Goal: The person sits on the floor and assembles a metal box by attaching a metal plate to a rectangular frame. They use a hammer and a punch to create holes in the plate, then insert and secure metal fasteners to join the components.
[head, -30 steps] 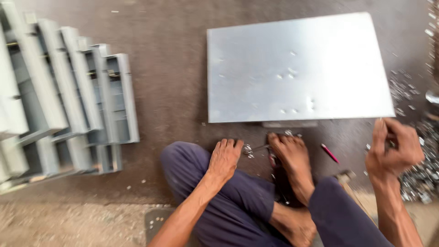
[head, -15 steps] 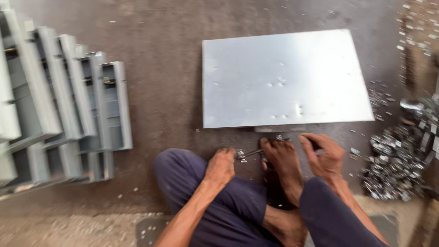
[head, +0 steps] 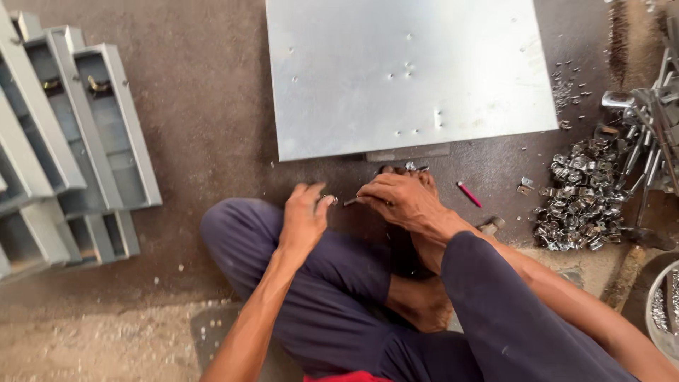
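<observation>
Single head view, steeply down, close above floor point(head: 212, 141)

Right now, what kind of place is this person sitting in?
Probably a small metal workshop. A flat metal sheet lies on the bare floor, grey metal channels are stacked alongside, and a pile of small metal clips sits nearby.

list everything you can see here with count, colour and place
metal sheet: one, pale grey, flat on the floor at top centre
channel sections: several, grey, stacked at left
small metal fittings: a heap, silvery, on the floor at right
marker: one, pink-red, on the floor right of the hands
metal tools: a cluster, silvery, far right edge
floor: dark brown, dusty near the bottom left
trousers: dark blue, on crossed legs
foot: bare, under the right hand
left hand: holds a small metal piece
right hand: at the same piece
</observation>
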Tool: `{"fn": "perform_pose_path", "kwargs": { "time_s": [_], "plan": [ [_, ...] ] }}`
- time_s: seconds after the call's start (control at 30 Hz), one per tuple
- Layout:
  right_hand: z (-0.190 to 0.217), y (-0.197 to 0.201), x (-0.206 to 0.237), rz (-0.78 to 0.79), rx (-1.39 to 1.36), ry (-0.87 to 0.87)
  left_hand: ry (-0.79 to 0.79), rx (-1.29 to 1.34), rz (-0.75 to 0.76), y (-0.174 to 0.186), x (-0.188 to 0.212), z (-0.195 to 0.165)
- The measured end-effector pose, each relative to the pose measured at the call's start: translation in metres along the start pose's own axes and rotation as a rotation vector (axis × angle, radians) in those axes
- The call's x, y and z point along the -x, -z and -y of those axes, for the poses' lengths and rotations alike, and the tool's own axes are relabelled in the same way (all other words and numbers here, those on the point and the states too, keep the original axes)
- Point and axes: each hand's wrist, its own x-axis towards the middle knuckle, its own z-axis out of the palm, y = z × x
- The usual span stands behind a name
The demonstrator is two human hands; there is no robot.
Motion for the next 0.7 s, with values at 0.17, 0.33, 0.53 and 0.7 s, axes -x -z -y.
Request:
{"fn": "perform_pose_path", "kwargs": {
  "time_s": [0.17, 0.33, 0.53, 0.7],
  "plan": [
    [0.029, 0.027, 0.014, -0.23, -0.368, -0.521, 0.351, 0.625, 0.047, -0.01, -0.012, -0.046],
    [0.038, 0.045, 0.017, -0.349, -0.106, -0.347, 0.306, 1.266, 0.041, -0.047, -0.016, -0.087],
    [0.028, 0.04, 0.027, -0.303, 0.004, -0.343, 0.343, 1.217, 0.047, -0.05, -0.014, -0.105],
    [0.023, 0.038, 0.03, -0.267, -0.121, -0.491, 0.32, 1.191, 0.108, -0.045, -0.013, -0.102]
  ]
}}
